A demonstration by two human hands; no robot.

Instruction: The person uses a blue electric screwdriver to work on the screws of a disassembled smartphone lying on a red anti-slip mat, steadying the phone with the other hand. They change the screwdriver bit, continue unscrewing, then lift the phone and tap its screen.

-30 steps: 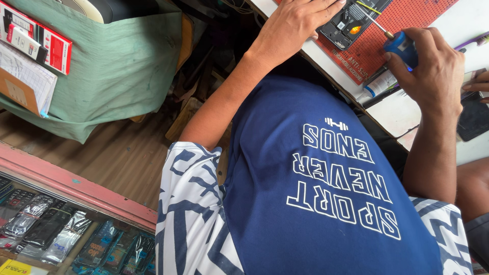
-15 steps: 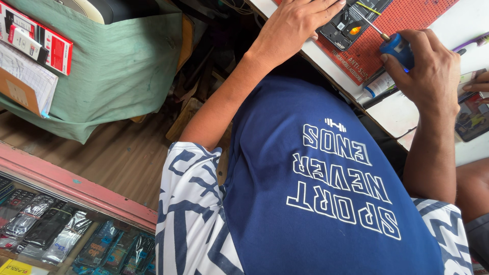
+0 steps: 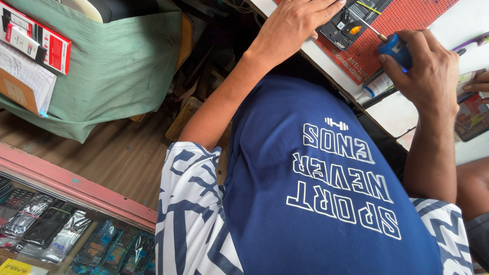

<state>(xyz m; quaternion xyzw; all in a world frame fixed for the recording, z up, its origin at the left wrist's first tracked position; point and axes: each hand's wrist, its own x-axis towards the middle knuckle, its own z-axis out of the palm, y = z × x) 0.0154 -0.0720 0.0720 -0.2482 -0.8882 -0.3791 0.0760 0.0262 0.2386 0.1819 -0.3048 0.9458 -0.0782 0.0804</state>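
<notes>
One opened phone (image 3: 351, 23) lies on a red mat (image 3: 407, 35) at the bench's near edge, top right of my view — back cover off, dark innards showing w/ an orange spot near the middle. My left hand (image 3: 295, 23) lies flat on the phone's left end, fingers spread and pressing down, not curled round anything. My right hand (image 3: 425, 69) is closed on a screwdriver (image 3: 392, 46) — blue handle pinched by thumb and fingertips, thin metal shaft slanting up-left so the tip sits on the phone, just beside the orange spot.

Just below the mat's edge a small white tube (image 3: 378, 85) lies on the white bench (image 3: 392, 114), near my right wrist. A purple stick-like tool (image 3: 471, 43) lies right of the mat; can't tell what it is. At the far right someone else's fingers (image 3: 476, 84) rest by a second phone (image 3: 472, 114) w/ a reddish screen.

Lower in view, my blue shirt fills the middle. Left — a green cloth (image 3: 112, 66) over a box, red-and-white packs (image 3: 35, 38) on top. Bottom left — a glass case w/ bagged handsets (image 3: 46, 229).
</notes>
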